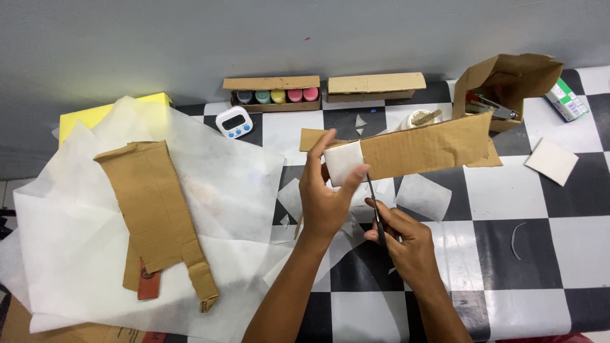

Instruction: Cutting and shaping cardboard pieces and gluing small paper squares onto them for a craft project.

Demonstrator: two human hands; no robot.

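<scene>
left hand [326, 194] holding cardboard strip [422, 147], scissors [375, 206] cutting

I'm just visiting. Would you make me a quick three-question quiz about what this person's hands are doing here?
1. True or false: the left hand presses a white square against the cardboard strip.
2. What does the right hand hold? A scissors; B stapler; C timer.
3. Which colour is the timer by the wall?

Key: 1 true; 2 A, the scissors; 3 white with blue buttons.
</scene>
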